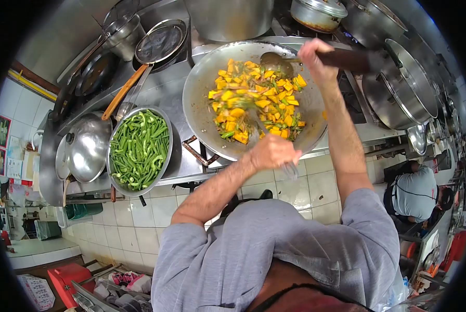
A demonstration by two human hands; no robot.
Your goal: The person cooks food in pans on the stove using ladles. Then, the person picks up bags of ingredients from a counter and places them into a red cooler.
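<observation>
A wide metal wok point(202, 122) holds orange-yellow vegetable chunks point(280, 99), mixed with green and brownish pieces. My left hand point(275, 152), at the wok's near rim, is closed around a metal cooking utensil point(261, 122); its head is blurred and partly hidden in the food. Over the wok's far right side, my right hand point(318, 61) grips a ladle point(275, 63) by its long dark handle point(350, 60). The ladle's bowl rests by the far edge of the vegetables, and the handle's end is smeared by motion.
A metal bowl of cut green beans point(139, 148) stands left of the wok, beside a domed lid point(89, 147). Behind lies a strainer point(161, 41) with a wooden handle. Large pots point(399, 86) crowd the right. Another person point(415, 192) is bent over at far right.
</observation>
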